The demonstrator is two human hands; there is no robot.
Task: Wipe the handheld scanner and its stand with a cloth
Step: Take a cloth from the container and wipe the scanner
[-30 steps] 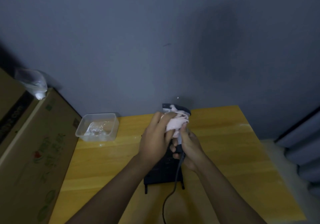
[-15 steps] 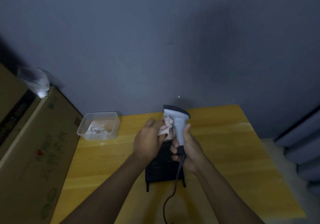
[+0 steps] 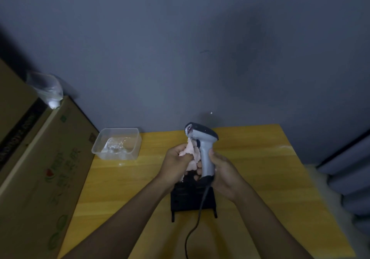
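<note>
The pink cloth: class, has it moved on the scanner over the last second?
Yes. The cloth has slid down from the head of the scanner to its handle, nearer the black stand on the table.

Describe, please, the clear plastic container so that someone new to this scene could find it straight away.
Start at the yellow wooden table against the grey wall and go to its far left corner, beside the large cardboard box. There sits the clear plastic container, a shallow rectangular tub with rounded corners. It is the only see-through thing on the table, apart from both hands.
</note>
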